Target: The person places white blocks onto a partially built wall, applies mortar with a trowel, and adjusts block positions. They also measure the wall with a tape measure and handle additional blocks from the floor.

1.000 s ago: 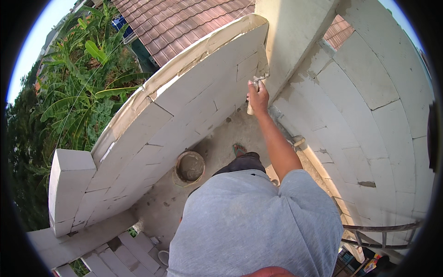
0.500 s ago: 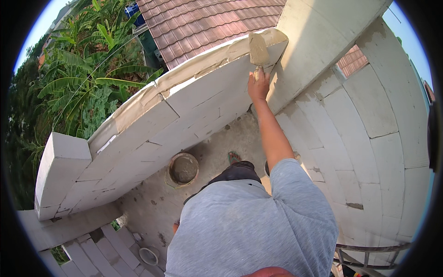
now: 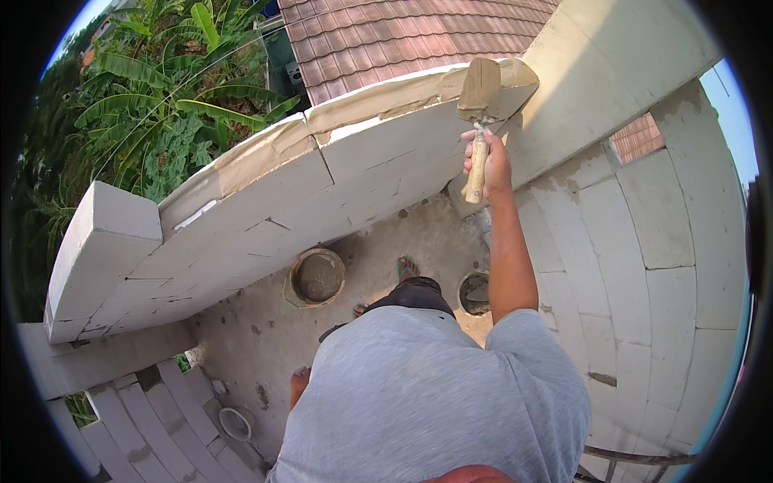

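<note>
A trowel (image 3: 481,90) with a pale wooden handle is gripped in my right hand (image 3: 497,163), its mortar-coated blade pointing away from me. The blade stands in front of the right end of a low wall of light blocks (image 3: 386,153); I cannot tell whether it touches. Wet mortar (image 3: 266,153) covers the top of this wall in a smeared beige layer. My left hand (image 3: 299,383) hangs low beside my body, mostly hidden by the grey shirt, so its fingers cannot be made out.
A bucket of mortar (image 3: 318,278) stands on the concrete floor (image 3: 258,346) by the wall. Another bucket (image 3: 475,292) is under my right arm. An upright block (image 3: 121,217) sits at the wall's left end. A concrete column (image 3: 612,56) rises at the right. A pale bucket (image 3: 237,423) lies lower left.
My right hand has turned the trowel so the handle shows fully, and has drawn it slightly back from the wall top. The view has shifted a little; more of my left hand shows.
</note>
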`<state>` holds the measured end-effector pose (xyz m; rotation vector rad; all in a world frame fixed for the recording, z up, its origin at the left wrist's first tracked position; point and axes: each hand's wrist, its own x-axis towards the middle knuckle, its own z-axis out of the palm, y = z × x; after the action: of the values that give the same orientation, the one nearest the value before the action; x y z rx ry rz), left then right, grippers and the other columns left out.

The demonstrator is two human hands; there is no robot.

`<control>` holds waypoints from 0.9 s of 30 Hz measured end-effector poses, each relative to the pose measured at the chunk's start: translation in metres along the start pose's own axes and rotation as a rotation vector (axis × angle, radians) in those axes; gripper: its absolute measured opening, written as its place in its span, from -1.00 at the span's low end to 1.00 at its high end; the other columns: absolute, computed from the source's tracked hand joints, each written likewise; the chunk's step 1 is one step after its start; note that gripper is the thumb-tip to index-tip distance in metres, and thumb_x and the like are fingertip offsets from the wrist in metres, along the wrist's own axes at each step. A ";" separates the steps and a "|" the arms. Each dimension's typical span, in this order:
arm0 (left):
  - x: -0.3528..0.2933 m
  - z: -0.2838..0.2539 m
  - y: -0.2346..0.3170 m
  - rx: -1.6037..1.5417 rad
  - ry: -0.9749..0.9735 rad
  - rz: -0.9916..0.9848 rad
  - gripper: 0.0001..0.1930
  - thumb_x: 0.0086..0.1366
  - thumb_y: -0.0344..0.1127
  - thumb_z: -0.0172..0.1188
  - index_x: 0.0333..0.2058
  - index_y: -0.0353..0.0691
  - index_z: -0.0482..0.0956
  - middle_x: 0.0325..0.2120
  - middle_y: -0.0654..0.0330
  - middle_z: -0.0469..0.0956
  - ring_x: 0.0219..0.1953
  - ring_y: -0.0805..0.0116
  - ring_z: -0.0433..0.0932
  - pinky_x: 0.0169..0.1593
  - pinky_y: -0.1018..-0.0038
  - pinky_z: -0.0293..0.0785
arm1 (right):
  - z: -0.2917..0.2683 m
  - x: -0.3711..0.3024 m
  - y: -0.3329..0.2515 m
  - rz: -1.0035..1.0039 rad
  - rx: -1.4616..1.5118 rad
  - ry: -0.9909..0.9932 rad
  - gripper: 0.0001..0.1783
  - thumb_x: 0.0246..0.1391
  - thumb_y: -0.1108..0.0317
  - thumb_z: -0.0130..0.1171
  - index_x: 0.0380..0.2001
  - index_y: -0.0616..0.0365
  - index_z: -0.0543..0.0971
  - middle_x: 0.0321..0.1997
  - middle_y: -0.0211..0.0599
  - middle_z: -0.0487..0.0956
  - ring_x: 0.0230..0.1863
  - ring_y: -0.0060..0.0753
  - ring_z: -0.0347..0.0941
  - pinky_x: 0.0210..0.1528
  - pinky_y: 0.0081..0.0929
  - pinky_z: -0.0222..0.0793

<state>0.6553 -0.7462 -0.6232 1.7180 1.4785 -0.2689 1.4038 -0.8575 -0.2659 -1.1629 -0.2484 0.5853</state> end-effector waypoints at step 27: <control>-0.093 0.029 -0.032 -0.378 0.121 -0.480 -0.34 0.35 0.14 0.22 0.12 -0.41 0.58 -0.02 -0.17 0.67 0.10 -0.05 0.63 0.19 0.23 0.50 | 0.197 -0.131 0.153 0.091 -0.487 -0.615 -0.67 0.38 0.14 0.04 -0.20 0.24 0.56 -0.49 -0.34 0.48 -0.56 -0.51 0.39 -0.48 -0.51 0.36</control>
<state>0.6104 -0.8342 -0.5958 1.0848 1.8846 -0.1227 1.1555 -0.7331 -0.3139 -1.4394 -0.9059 0.9931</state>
